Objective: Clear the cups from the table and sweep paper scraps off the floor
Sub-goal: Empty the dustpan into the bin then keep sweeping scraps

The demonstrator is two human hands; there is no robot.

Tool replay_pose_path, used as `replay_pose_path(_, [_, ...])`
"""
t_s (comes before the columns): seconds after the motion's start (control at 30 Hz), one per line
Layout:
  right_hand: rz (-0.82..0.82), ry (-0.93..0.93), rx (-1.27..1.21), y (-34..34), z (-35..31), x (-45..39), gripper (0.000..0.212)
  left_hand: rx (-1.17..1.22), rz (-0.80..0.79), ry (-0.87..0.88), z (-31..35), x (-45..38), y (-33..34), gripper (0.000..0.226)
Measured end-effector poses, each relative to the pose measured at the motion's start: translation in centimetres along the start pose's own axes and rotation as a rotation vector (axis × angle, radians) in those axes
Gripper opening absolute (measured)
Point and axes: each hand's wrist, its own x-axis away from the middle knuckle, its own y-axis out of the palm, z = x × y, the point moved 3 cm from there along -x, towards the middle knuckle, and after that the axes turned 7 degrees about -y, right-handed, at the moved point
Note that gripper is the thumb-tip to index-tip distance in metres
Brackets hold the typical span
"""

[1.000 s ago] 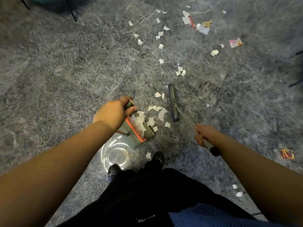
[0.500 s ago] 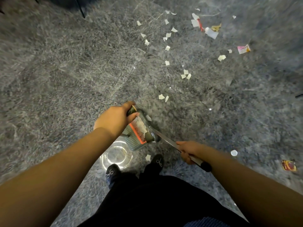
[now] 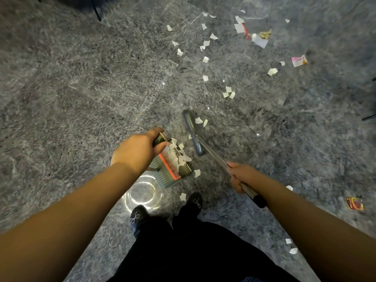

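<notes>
Flicking the broom too hard risks scattering scraps past the dustpan; left hand grips its handle, right hand the broomstick.

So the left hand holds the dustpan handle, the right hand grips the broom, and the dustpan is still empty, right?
Not quite. The head view shows the dustpan already holds a pile of white paper scraps. The rest stands: left hand on its handle, right hand gripping the broom.

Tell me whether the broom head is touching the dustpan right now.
Apart. The head view shows the broom head out on the floor, with a strip of bare floor between it and the dustpan.
</notes>
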Motion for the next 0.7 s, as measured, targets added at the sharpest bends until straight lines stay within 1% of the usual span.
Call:
replay_pose_path(0.03, [0.003,-0.023,0.043,0.3,-0.5,-0.7,0.05,-0.001,0.003,-0.002,0.1,0.1,0.1,0.051])
replay_pose_path(0.1, [-0.007,-0.024,0.054,0.8,-1.2,-2.2,0.052,-0.014,0.003,-0.016,0.2,0.0,0.2,0.053])
replay_pose_path(0.2, [-0.038,0.034,0.02,2.0,-1.3,-3.5,0.053,-0.024,-0.011,-0.02,0.0,0.1,0.3,0.054])
replay_pose_path(0.3, [-0.116,0.095,0.02,3.0,-1.0,-3.1,0.053,-0.011,-0.021,-0.038,-0.1,-0.1,0.1,0.052])
replay_pose_path(0.43, [-0.24,0.103,0.207,3.8,-0.4,-0.5,0.049,-0.011,-0.031,-0.044,-0.2,-0.2,0.0,0.051])
replay_pose_path(0.57, [-0.262,0.147,0.035,3.4,0.5,2.3,0.045,-0.006,-0.035,-0.038,-0.3,0.1,-0.2,0.052])
replay_pose_path(0.7, [-0.256,0.126,0.032,1.8,0.7,4.0,0.046,-0.009,-0.029,-0.041,-0.1,0.1,-0.4,0.051])
